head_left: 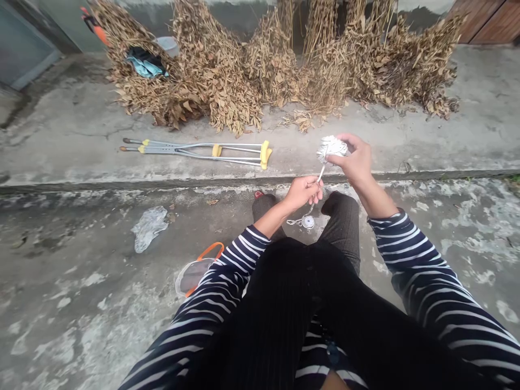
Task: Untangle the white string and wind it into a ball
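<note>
Outdoors, my right hand (354, 160) pinching a white fluffy thread bundle (331, 146), my left hand (304, 190) closed around its thin white strand (320, 173), a small round white spool (308, 221) dangling below, above the grey concrete floor (81, 303).

Farmyard, concrete ground (81, 303), dried stalk bundles (227, 76)

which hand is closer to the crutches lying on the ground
Left. The left hand is just right of the crutches and nearer the camera; the right hand is farther right.
</note>
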`<control>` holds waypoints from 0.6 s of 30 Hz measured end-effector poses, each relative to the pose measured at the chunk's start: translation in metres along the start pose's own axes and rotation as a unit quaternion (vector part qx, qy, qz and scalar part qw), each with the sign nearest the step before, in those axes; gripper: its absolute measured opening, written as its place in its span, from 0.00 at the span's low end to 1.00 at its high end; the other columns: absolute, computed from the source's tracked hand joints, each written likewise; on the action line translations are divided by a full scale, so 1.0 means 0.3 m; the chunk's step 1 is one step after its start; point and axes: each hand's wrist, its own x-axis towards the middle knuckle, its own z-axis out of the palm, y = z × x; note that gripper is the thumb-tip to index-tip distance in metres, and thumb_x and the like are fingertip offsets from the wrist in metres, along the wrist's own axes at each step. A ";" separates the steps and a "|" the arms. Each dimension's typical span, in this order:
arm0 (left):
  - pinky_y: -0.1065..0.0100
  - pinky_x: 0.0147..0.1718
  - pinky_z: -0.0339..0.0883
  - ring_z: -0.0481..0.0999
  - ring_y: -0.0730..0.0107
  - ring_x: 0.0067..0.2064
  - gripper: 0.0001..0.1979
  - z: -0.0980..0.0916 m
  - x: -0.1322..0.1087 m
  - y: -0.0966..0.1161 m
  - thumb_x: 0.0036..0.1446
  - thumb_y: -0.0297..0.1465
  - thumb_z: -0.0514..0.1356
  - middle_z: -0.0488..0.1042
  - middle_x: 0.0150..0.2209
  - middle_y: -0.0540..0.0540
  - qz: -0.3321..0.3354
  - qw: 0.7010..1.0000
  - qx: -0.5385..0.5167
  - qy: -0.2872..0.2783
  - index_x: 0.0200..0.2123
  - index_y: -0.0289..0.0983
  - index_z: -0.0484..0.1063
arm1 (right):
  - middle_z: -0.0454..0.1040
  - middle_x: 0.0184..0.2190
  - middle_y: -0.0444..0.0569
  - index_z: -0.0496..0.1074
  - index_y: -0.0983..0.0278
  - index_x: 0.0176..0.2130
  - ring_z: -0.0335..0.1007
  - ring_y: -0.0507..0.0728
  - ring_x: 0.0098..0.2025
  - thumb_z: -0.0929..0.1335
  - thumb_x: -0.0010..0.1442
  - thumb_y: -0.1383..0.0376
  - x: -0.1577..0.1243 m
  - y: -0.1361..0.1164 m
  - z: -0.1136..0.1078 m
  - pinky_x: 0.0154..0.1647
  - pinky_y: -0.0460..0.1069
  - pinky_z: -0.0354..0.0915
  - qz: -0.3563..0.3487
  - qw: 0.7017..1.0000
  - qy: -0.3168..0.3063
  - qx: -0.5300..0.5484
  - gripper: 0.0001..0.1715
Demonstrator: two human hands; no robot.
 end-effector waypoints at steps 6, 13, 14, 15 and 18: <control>0.77 0.18 0.60 0.69 0.80 0.18 0.06 -0.073 -0.050 0.029 0.61 0.31 0.60 0.74 0.21 0.50 -0.074 0.988 -0.045 -0.126 0.33 0.33 0.70 | 0.71 0.52 0.56 0.76 0.58 0.45 0.67 0.69 0.56 0.76 0.45 0.67 -0.027 0.082 0.003 0.62 0.63 0.65 -0.090 0.989 -0.018 -0.117 0.25; 0.76 0.18 0.58 0.76 0.75 0.23 0.12 -0.186 -0.034 0.115 0.56 0.35 0.68 0.78 0.25 0.44 -0.069 0.984 -0.045 -0.160 0.29 0.32 0.73 | 0.72 0.51 0.54 0.78 0.58 0.44 0.69 0.69 0.57 0.73 0.44 0.70 -0.118 0.191 -0.019 0.62 0.63 0.64 -0.070 0.977 -0.168 -0.108 0.25; 0.76 0.17 0.57 0.75 0.76 0.22 0.12 -0.195 -0.021 0.126 0.56 0.35 0.68 0.78 0.25 0.44 -0.055 0.988 -0.054 -0.133 0.30 0.32 0.73 | 0.72 0.51 0.54 0.78 0.59 0.43 0.70 0.69 0.56 0.74 0.42 0.70 -0.134 0.195 -0.020 0.62 0.63 0.64 -0.041 0.981 -0.166 -0.095 0.24; 0.76 0.17 0.57 0.74 0.76 0.21 0.12 -0.203 -0.004 0.135 0.57 0.35 0.68 0.77 0.25 0.45 -0.042 0.992 -0.062 -0.103 0.30 0.31 0.73 | 0.73 0.51 0.53 0.79 0.59 0.42 0.70 0.68 0.55 0.74 0.41 0.69 -0.151 0.194 -0.020 0.62 0.63 0.64 -0.013 0.984 -0.162 -0.079 0.24; 0.76 0.18 0.58 0.75 0.76 0.21 0.11 -0.224 0.055 0.142 0.59 0.34 0.67 0.77 0.24 0.45 -0.026 0.997 -0.063 -0.042 0.32 0.30 0.74 | 0.74 0.50 0.52 0.79 0.59 0.41 0.70 0.68 0.56 0.76 0.38 0.68 -0.199 0.157 -0.007 0.64 0.63 0.61 0.034 0.982 -0.184 -0.017 0.26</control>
